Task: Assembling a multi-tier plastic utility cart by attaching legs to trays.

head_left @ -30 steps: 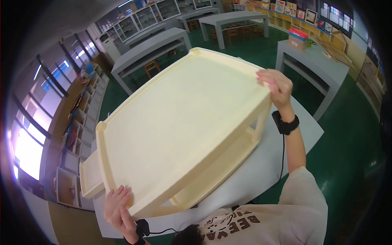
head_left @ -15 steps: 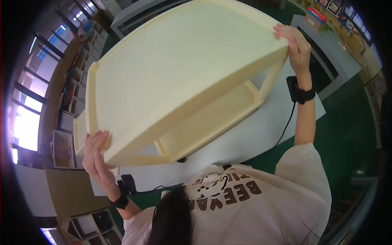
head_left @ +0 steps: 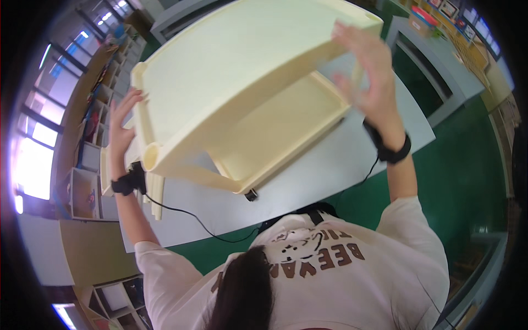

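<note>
A cream plastic two-tier cart stands on the white table, its upper tray (head_left: 231, 66) above its lower tray (head_left: 283, 124). Round sockets show at the upper tray's corners, and a black caster (head_left: 251, 195) sits under the lower tray's near corner. At the upper tray's left rim is my left hand (head_left: 122, 118), its fingertips touching the edge and the thumb spread apart. My right hand (head_left: 371, 77), smeared by motion, is beside the front edge near the right corner, fingers apart with nothing held. Whether it touches the tray I cannot tell.
More cream plastic parts (head_left: 157, 198) lie at the left on the white table (head_left: 198, 223). Black cables run from both wrist straps. A grey table (head_left: 456, 91) with a red-lidded box (head_left: 422, 22) stands at the right. Shelves (head_left: 85, 192) line the left wall.
Both hands have left the upper tray's corners: the left moved up along the left rim, the right moved inward and left. The upper tray has shifted, and its near left corner socket now shows.
</note>
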A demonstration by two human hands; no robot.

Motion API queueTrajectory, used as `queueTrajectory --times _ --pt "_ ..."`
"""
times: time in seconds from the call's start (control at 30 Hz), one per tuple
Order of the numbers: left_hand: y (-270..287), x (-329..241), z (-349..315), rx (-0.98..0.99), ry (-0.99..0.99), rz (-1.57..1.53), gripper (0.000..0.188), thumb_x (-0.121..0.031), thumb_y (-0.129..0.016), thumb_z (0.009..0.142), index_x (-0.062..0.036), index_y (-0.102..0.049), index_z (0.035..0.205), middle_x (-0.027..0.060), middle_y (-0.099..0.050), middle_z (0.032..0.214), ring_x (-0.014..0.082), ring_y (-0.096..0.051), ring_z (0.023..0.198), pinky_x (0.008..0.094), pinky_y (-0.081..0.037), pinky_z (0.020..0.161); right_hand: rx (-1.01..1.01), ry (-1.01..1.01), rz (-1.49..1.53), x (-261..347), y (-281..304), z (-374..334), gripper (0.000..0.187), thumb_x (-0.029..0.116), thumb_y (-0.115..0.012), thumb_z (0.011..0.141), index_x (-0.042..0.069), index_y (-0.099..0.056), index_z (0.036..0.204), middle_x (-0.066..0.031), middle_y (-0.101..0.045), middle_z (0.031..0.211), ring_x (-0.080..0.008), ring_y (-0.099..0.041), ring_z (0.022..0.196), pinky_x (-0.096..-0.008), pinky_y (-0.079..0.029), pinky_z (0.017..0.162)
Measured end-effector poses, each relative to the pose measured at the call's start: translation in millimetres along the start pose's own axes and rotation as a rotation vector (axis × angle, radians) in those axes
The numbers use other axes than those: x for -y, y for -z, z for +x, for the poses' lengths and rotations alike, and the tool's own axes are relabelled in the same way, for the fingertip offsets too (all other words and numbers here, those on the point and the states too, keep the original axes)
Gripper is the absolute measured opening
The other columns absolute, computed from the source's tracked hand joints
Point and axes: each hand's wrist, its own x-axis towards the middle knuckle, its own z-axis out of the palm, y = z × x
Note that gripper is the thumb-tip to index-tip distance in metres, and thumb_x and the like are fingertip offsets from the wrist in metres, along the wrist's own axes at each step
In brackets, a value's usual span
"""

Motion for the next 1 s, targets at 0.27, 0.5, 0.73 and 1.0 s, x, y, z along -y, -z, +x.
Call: queueTrajectory --times 0.27,0.5,0.73,1.0 --pt "-13.8 -64.2 -10.7 -0.184 -0.013 0.044 0.046 -0.031 -0.063 0.061 -0.007 -0.054 0.099 0.0065 -0.055 0.105 0.0279 -0.045 0.102 0.0402 -0.029 0.092 0.222 0.022 0.377 125.2 -65.0 -71.7 0.078 0.055 -0.065 0.055 0.032 -0.034 0.123 -0.0128 -0.01 0.136 -0.0413 -0.008 0.121 -0.0612 -0.009 0.091" --pt "-20.1 -133.3 -11.5 -0.283 0.008 0.359 0.06 -0.056 -0.056 0.059 -0.0076 -0.057 0.094 0.0027 -0.057 0.1 0.024 -0.048 0.092 0.0558 -0.01 0.096 0.003 -0.139 0.241 136.1 -74.5 -67.1 0.118 0.045 -0.073 0.045 0.026 0.006 0.131 -0.022 0.017 0.132 -0.0446 0.015 0.12 -0.0622 -0.004 0.092" --pt "-25.2 -175.0 -10.5 -0.268 -0.022 0.275 0.052 -0.049 -0.059 0.064 -0.0017 -0.056 0.088 0.0069 -0.056 0.091 0.022 -0.049 0.079 0.0575 -0.011 0.095 -0.013 -0.396 0.583 94.2 -48.6 -84.4 0.111 0.032 -0.07 0.049 0.014 0.002 0.132 -0.0239 0.011 0.133 -0.0379 0.004 0.125 -0.0501 -0.012 0.097" --pt "8.5 -145.3 -11.3 -0.215 -0.231 0.138 0.039 -0.028 -0.058 0.068 -0.0094 -0.056 0.102 0.0095 -0.053 0.11 0.0252 -0.045 0.108 0.051 -0.016 0.098 0.076 -0.927 0.61 35.3 -17.1 -131.0 0.048 0.012 -0.06 0.065 0.0 -0.04 0.107 -0.0127 -0.051 0.098 -0.0184 -0.051 0.089 -0.0294 -0.04 0.076"
